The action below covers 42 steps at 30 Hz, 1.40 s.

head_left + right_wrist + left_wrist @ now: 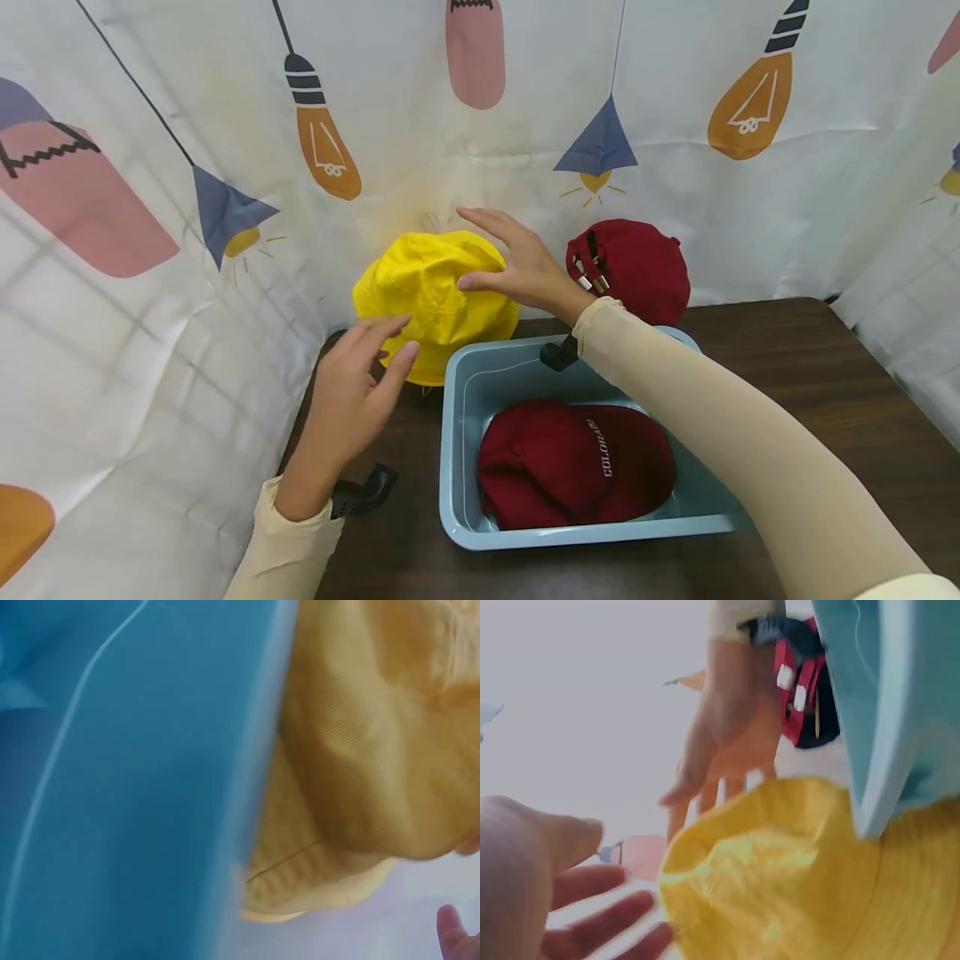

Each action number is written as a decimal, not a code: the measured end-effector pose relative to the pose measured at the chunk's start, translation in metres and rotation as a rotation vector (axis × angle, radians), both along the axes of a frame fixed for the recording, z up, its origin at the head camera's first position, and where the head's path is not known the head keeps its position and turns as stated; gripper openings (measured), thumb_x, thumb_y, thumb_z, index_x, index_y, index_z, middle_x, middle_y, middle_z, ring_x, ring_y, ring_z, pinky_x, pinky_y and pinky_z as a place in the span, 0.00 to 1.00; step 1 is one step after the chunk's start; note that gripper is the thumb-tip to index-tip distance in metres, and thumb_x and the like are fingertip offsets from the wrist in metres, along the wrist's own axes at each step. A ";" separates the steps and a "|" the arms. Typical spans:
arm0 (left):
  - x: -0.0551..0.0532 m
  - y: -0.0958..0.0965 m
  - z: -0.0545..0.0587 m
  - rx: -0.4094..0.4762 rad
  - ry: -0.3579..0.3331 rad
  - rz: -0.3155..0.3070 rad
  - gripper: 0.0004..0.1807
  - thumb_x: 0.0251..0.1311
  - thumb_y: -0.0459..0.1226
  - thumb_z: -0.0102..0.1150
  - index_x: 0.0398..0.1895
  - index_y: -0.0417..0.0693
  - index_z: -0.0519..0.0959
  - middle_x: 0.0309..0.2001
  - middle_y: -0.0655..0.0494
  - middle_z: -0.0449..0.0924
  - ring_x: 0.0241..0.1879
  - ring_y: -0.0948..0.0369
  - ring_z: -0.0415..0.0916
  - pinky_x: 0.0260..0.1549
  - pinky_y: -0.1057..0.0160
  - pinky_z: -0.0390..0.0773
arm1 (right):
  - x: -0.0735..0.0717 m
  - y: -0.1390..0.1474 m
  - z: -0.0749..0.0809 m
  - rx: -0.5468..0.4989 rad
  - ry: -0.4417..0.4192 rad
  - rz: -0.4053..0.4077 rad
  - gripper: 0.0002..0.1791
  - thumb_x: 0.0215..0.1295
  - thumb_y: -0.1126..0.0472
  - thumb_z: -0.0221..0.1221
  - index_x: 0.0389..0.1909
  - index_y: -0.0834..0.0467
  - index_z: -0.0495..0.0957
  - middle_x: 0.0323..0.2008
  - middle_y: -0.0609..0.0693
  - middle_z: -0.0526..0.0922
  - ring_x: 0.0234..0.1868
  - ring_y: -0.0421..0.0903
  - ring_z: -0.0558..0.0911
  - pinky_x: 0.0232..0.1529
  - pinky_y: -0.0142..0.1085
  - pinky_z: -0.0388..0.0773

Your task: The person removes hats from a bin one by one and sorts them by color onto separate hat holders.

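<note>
A yellow bucket hat [420,292] stands at the table's back left, its cloth creased. Just in front of its left side is my left hand [351,400], fingers spread and slightly bent, holding nothing. My right hand [525,271] hovers at the hat's upper right with thumb and fingers apart; whether the thumb touches the cloth I cannot tell. In the left wrist view the hat [765,885] lies between both hands. The right wrist view has the hat [352,750] beside the bin's wall, with fingertips [450,930] at the lower right edge.
A light blue plastic bin [447,450] sits on the dark wooden table [780,350], holding a dark red COLORADO cap [540,467]. Behind it rests another dark red cap [645,267] with a buckled strap. Printed white cloth [510,167] hangs behind and at the sides.
</note>
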<state>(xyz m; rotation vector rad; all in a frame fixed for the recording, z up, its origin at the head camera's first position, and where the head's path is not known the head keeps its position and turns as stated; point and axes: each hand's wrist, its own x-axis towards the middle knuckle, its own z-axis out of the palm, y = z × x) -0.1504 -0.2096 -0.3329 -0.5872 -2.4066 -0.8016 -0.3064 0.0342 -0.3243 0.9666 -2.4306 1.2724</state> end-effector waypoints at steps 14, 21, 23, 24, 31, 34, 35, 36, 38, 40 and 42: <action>-0.081 -0.016 0.003 0.011 0.173 0.074 0.18 0.65 0.35 0.67 0.56 0.37 0.84 0.58 0.40 0.80 0.57 0.40 0.76 0.60 0.42 0.75 | 0.003 0.013 -0.019 -0.051 -0.031 -0.051 0.34 0.59 0.42 0.72 0.65 0.49 0.80 0.70 0.40 0.74 0.72 0.43 0.70 0.73 0.46 0.68; -0.090 -0.018 -0.001 0.062 0.189 0.072 0.15 0.64 0.36 0.68 0.51 0.38 0.87 0.55 0.43 0.83 0.54 0.44 0.79 0.59 0.44 0.78 | 0.003 0.017 -0.024 -0.065 -0.007 -0.092 0.20 0.62 0.48 0.71 0.52 0.52 0.88 0.64 0.43 0.80 0.68 0.44 0.74 0.71 0.44 0.71; -0.092 -0.019 0.000 0.081 0.202 0.069 0.15 0.63 0.36 0.68 0.50 0.38 0.87 0.54 0.44 0.84 0.53 0.44 0.80 0.58 0.45 0.78 | 0.003 0.016 -0.024 -0.078 0.017 -0.099 0.17 0.62 0.51 0.70 0.50 0.53 0.89 0.62 0.45 0.82 0.66 0.45 0.76 0.69 0.42 0.72; -0.093 -0.019 0.000 0.094 0.209 0.068 0.14 0.63 0.36 0.68 0.50 0.38 0.87 0.54 0.44 0.85 0.53 0.44 0.80 0.58 0.46 0.78 | 0.003 0.015 -0.023 -0.087 0.027 -0.102 0.17 0.63 0.51 0.70 0.49 0.54 0.89 0.61 0.45 0.83 0.65 0.45 0.77 0.68 0.41 0.73; -0.101 -0.027 0.005 0.162 0.239 0.097 0.12 0.63 0.35 0.68 0.47 0.37 0.88 0.50 0.44 0.87 0.52 0.45 0.82 0.56 0.46 0.80 | 0.004 0.002 -0.012 -0.142 0.082 -0.145 0.15 0.63 0.52 0.69 0.46 0.55 0.90 0.55 0.47 0.85 0.61 0.45 0.79 0.62 0.36 0.79; -0.104 -0.031 0.005 0.165 0.218 0.120 0.13 0.65 0.36 0.67 0.47 0.36 0.88 0.50 0.44 0.87 0.53 0.46 0.83 0.56 0.46 0.80 | 0.004 -0.005 -0.008 -0.150 0.071 -0.159 0.15 0.64 0.51 0.69 0.46 0.55 0.90 0.55 0.46 0.85 0.60 0.43 0.78 0.62 0.33 0.79; -0.105 -0.033 0.003 0.164 0.210 0.128 0.13 0.65 0.36 0.67 0.47 0.36 0.88 0.50 0.44 0.87 0.52 0.46 0.83 0.56 0.46 0.80 | 0.004 -0.007 -0.008 -0.155 0.065 -0.159 0.15 0.64 0.51 0.69 0.46 0.56 0.90 0.54 0.47 0.85 0.60 0.43 0.78 0.61 0.33 0.79; -0.106 -0.035 0.002 0.159 0.201 0.136 0.13 0.65 0.36 0.67 0.48 0.36 0.88 0.50 0.44 0.87 0.53 0.46 0.83 0.55 0.46 0.80 | 0.004 -0.009 -0.007 -0.159 0.059 -0.160 0.15 0.64 0.52 0.69 0.46 0.56 0.90 0.54 0.47 0.85 0.59 0.44 0.78 0.60 0.33 0.79; -0.107 -0.037 -0.001 0.150 0.185 0.150 0.13 0.66 0.36 0.66 0.48 0.37 0.88 0.50 0.44 0.87 0.52 0.46 0.83 0.53 0.46 0.81 | 0.004 -0.012 -0.008 -0.158 0.044 -0.166 0.16 0.64 0.52 0.69 0.47 0.57 0.90 0.54 0.47 0.85 0.59 0.44 0.78 0.59 0.33 0.80; -0.109 -0.039 -0.006 0.140 0.167 0.157 0.12 0.67 0.36 0.65 0.48 0.37 0.88 0.50 0.44 0.87 0.52 0.46 0.83 0.47 0.47 0.81 | 0.003 -0.014 -0.009 -0.154 0.034 -0.172 0.16 0.63 0.52 0.69 0.47 0.57 0.90 0.54 0.48 0.85 0.58 0.45 0.79 0.59 0.33 0.81; -0.110 -0.042 -0.011 0.130 0.152 0.159 0.12 0.67 0.36 0.65 0.48 0.37 0.88 0.51 0.44 0.87 0.52 0.46 0.83 0.45 0.49 0.80 | 0.002 -0.014 -0.012 -0.144 0.021 -0.180 0.16 0.63 0.52 0.69 0.47 0.57 0.90 0.54 0.48 0.85 0.59 0.46 0.78 0.60 0.34 0.80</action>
